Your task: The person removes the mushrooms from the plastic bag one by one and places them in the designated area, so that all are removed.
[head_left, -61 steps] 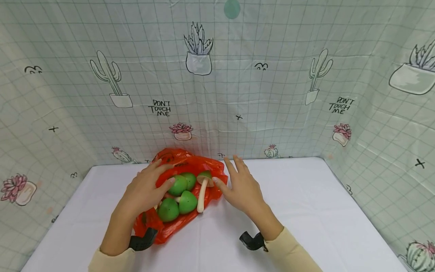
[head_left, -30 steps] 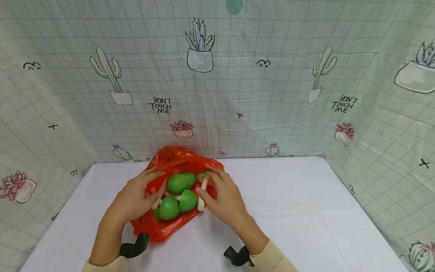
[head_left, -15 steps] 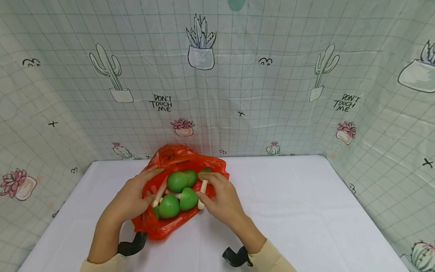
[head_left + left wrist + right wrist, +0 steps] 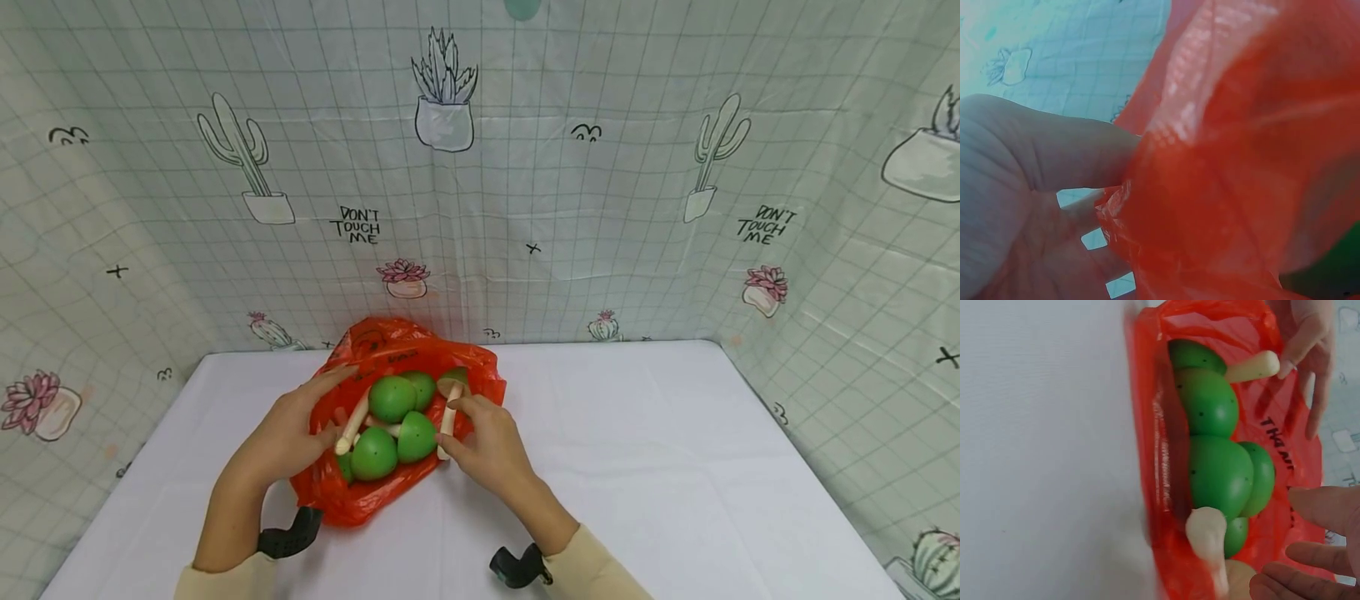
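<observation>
In the head view a red plastic bag (image 4: 360,504) lies with its mouth spread, holding several green-capped toy mushrooms (image 4: 373,454) with pale stems. My left hand (image 4: 281,437) rests along the bag's left side, fingers extended; in the left wrist view the red plastic covers the thumb and finger ends. My right hand (image 4: 491,442) is over the right rim, thumb and fingers apart around the pale stem of the rightmost mushroom (image 4: 453,383). In the right wrist view its fingers are beside that mushroom's stem (image 4: 1205,531), with no grip on it visible.
The bag lies on a white-covered table (image 4: 622,467), near its back edge. A grid-patterned curtain (image 4: 600,217) with plant drawings encloses the back and both sides. A black device (image 4: 517,567) is worn at the right wrist, another at the left (image 4: 292,533).
Both hands have come lower; the right has moved left onto the rightmost mushroom, then its fingers drew back from the cap. The left has shifted outward, uncovering a pale stem.
</observation>
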A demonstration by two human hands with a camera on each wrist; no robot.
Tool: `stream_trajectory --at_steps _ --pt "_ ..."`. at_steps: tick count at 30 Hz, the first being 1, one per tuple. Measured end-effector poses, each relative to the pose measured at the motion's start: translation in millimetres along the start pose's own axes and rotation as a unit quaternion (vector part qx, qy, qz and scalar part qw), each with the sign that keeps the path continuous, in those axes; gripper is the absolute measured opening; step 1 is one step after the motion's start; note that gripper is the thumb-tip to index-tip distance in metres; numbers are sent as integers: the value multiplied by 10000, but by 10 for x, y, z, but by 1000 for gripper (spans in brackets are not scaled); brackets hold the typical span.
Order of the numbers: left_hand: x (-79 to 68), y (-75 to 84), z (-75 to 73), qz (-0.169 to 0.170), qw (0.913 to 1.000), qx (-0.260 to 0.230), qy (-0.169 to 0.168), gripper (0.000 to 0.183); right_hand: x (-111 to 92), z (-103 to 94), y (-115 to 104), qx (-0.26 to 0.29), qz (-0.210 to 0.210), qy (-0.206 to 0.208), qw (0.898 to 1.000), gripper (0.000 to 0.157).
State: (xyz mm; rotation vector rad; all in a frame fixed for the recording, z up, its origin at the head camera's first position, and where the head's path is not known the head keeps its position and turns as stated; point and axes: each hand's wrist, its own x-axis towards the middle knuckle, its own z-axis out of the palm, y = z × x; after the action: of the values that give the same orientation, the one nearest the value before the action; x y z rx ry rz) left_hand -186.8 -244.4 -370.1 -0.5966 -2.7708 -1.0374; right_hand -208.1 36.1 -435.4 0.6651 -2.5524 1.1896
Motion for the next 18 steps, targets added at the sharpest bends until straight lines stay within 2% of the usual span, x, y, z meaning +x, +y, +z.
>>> stream_trajectory --at_steps 6,18 --pt "-9 -55 -21 -157 9998 -117 -57 72 -12 51 49 -145 1 4 9999 41" --pt "-26 -118 -43 -172 9994 -287 -65 72 -13 161 123 -497 213 59 9985 42"
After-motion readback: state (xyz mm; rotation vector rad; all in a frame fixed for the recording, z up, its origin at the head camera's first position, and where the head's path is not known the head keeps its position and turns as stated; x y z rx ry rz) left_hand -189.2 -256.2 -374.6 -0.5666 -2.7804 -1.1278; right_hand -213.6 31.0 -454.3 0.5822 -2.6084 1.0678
